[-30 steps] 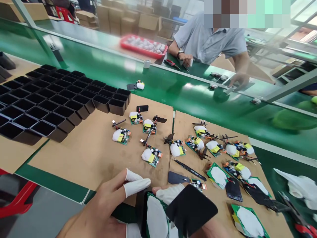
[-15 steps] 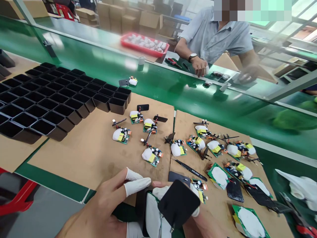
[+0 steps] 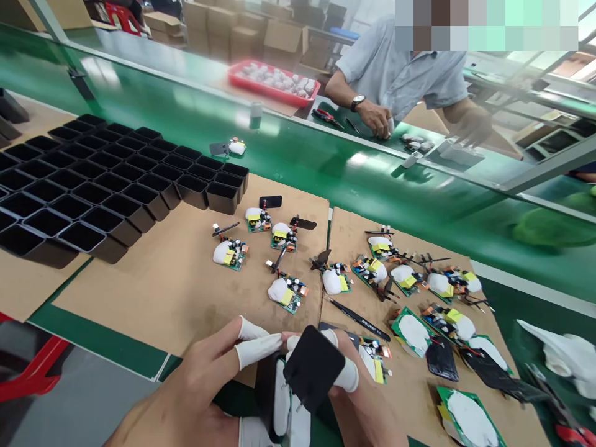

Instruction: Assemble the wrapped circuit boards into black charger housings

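Observation:
At the bottom centre, my left hand [image 3: 200, 372], with white finger cots on several fingers, is closed around a black plastic case [image 3: 266, 394]. My right hand [image 3: 367, 397], also wearing finger cots, grips a circuit board whose white filler [image 3: 298, 425] shows at the case's mouth. A square black cover plate [image 3: 315, 367] with metal pins hangs in front of the board and hides part of it and some right fingertips. How deep the board sits in the case is hidden. Just beyond my right hand lies another circuit board [image 3: 372, 360] with white filler.
Black cases [image 3: 112, 217] stand in rows at left. Several boards [image 3: 284, 292] lie on the cardboard [image 3: 186, 298], beside tweezers [image 3: 358, 318]. Red-handled pliers [image 3: 570, 428] lie at right. Across the green bench, a co-worker's hands [image 3: 375, 118] work near a red tray [image 3: 274, 93].
My right hand has moved left with the board and cover plate, bringing them closer against the case. Less of the white filler shows. My left hand stays nearly still.

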`<state>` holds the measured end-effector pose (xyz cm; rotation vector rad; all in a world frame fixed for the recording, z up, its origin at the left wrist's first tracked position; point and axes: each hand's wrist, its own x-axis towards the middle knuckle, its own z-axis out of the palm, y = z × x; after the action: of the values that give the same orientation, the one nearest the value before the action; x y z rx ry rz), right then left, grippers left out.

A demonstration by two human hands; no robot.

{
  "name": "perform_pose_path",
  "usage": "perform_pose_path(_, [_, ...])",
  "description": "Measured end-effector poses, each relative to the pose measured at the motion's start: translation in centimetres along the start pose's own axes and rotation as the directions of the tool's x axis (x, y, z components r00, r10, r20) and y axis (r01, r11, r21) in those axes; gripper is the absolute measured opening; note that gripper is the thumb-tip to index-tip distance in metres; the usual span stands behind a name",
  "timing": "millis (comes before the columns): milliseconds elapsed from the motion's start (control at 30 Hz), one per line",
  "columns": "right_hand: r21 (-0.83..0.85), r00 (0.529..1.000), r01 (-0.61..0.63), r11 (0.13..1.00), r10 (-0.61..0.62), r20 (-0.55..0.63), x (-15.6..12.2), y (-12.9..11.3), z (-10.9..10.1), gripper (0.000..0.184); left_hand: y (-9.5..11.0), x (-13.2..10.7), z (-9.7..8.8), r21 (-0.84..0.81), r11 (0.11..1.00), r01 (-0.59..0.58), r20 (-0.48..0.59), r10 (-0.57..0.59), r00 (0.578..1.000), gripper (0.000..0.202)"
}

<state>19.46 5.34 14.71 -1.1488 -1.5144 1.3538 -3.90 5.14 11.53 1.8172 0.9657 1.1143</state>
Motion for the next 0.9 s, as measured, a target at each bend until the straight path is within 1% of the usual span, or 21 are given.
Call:
perform_pose_path(100, [0.058, 0.993, -0.116, 0.992, 0.117, -0.008, 0.6, 1.4, -0.1, 0.055, 0.1, -0.2, -0.1, 0.008, 1.0, 0.03, 0.016, -0.03, 0.999, 0.082])
perform_pose_path(167, [0.108, 0.987, -0.16, 0.981, 0.159, 0.017, 1.1, 2.8, -0.4, 0.048, 0.0, -0.6, -0.1, 0.036, 0.997, 0.064, 0.013, -0.065, 0.998, 0.079])
perform_pose_path(267, [0.15, 0.981, -0.191, 0.97, 0.182, 0.069, 2.1, 4.9, -0.9, 0.049, -0.4, -1.2, -0.3, 0.107, 0.987, 0.119, 0.008, -0.12, 0.993, 0.076])
perform_pose_path(367, [0.168, 0.982, -0.186, 0.968, 0.181, 0.045, 2.8, 6.3, -1.0, 0.05, -0.5, -1.5, -0.4, 0.158, 0.978, 0.136, -0.022, -0.134, 0.991, 0.074])
perform_pose_path(433, [0.17, 0.984, -0.18, 0.969, 0.178, 0.025, 3.0, 6.8, -0.9, 0.05, -0.4, -1.3, -0.5, 0.134, 0.984, 0.114, -0.041, -0.109, 0.993, 0.073])
perform_pose_path(500, [0.168, 0.985, -0.172, 0.971, 0.171, 0.021, 2.9, 6.7, -0.9, 0.053, -0.2, -0.9, -0.6, 0.07, 0.994, 0.082, -0.039, -0.08, 0.996, 0.075])
perform_pose_path(600, [0.161, 0.991, -0.134, 0.978, 0.136, -0.004, 1.6, 5.6, -1.3, 0.049, 0.0, -0.6, -0.5, 0.007, 0.998, 0.057, -0.026, -0.057, 0.998, 0.079])
perform_pose_path(733, [0.108, 0.999, -0.012, 0.994, 0.016, -0.037, -0.2, 3.7, -1.5, 0.054, -0.2, -0.6, -0.4, -0.029, 0.998, 0.057, -0.01, -0.058, 0.998, 0.079])
perform_pose_path(800, [0.066, 0.999, 0.035, 0.997, -0.033, -0.034, -0.5, 3.1, -1.3, 0.051, -0.3, -0.7, -0.4, -0.037, 0.997, 0.07, -0.002, -0.07, 0.998, 0.08])
perform_pose_path(900, [0.01, 0.995, 0.091, 0.996, -0.091, -0.029, 0.0, 2.8, -0.9, 0.047, -0.3, -0.6, -0.4, -0.043, 0.997, 0.064, -0.004, -0.064, 0.998, 0.08])
